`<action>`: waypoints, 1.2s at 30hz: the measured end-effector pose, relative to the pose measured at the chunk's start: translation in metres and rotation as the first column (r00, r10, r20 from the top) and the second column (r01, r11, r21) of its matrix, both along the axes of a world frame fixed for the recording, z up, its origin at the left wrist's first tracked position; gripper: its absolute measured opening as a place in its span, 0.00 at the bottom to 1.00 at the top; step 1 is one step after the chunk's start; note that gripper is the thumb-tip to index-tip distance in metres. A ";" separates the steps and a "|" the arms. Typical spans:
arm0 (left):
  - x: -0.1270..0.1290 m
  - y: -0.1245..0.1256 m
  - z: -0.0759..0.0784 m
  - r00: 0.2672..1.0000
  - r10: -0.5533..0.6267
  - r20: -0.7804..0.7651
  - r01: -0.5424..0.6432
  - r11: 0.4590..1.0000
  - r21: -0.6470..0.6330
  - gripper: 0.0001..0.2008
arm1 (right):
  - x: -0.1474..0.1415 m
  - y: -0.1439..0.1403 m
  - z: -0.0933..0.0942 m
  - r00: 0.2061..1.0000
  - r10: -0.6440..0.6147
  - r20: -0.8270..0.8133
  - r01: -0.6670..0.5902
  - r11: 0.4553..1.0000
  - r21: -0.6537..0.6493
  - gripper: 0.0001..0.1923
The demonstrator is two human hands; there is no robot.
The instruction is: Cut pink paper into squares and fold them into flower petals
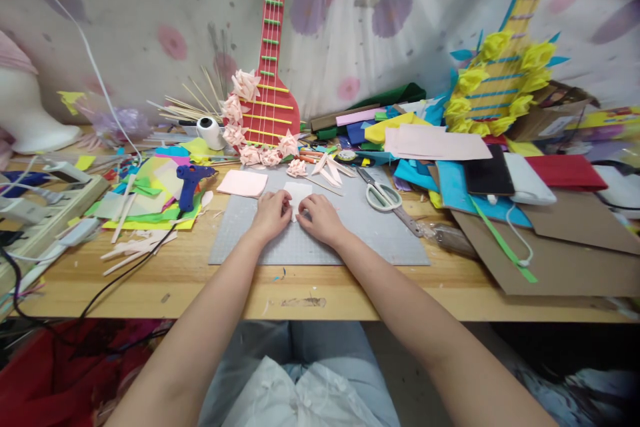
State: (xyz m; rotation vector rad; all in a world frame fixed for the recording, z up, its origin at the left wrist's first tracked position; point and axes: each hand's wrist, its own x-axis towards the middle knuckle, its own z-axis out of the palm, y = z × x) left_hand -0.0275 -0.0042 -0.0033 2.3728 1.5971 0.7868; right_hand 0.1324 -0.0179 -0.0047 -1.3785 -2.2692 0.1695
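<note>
item: small pale paper piece (299, 195), lying flat on the grey cutting mat (370, 233) near the front middle of the wooden table (210, 280).

left hand (273, 213): fingers curled down, tips pressing the paper's left edge; pinching or only pressing, cannot tell.

right hand (320, 217): fingers bent, tips on the paper's lower right part, holding it against the mat; nothing else gripped.

surroundings: pink paper square (243, 183) just left of the hands on the mat; scissors (383, 195) to the right, blades pointing away; blue glue gun (190, 181) on a heap of coloured paper sheets (145, 203) further left; pink paper flowers (260, 155) along the foot of a red cardboard guitar (273, 67); a second guitar with yellow flowers (500, 80) at back right; white thread spool (210, 131) behind.

risks, as judged: the paper is thin, so uneven pressure from the two hands could crease it crooked or tear it. the glue gun's cord (125, 273) trails over the table edge; a snag could drag it through the loose sheets. the scissors lie near the right forearm and could be knocked.
</note>
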 end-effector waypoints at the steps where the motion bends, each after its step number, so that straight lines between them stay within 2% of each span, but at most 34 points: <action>1: 0.000 0.000 0.000 1.000 0.003 -0.007 -0.003 1.000 0.004 0.09 | 0.000 0.000 0.000 1.000 -0.001 0.002 0.001 1.000 0.002 0.06; 9: 0.001 -0.003 0.002 0.996 -0.031 -0.089 0.032 0.999 0.019 0.04 | 0.000 0.000 0.001 1.000 -0.006 0.013 0.006 1.000 0.006 0.06; 15: 0.002 -0.005 0.002 0.989 0.004 -0.148 0.001 1.000 0.031 0.07 | 0.000 0.000 0.001 1.000 -0.005 -0.001 0.005 1.000 -0.001 0.06; 30: 0.001 -0.018 0.006 0.983 0.083 -0.163 -0.079 0.996 0.033 0.10 | 0.000 -0.001 0.002 0.999 -0.011 -0.033 0.010 0.999 -0.030 0.05; 36: -0.001 -0.017 0.005 0.985 0.067 -0.159 -0.067 0.998 0.006 0.11 | -0.002 -0.002 0.004 0.999 -0.030 -0.012 0.030 0.999 -0.039 0.05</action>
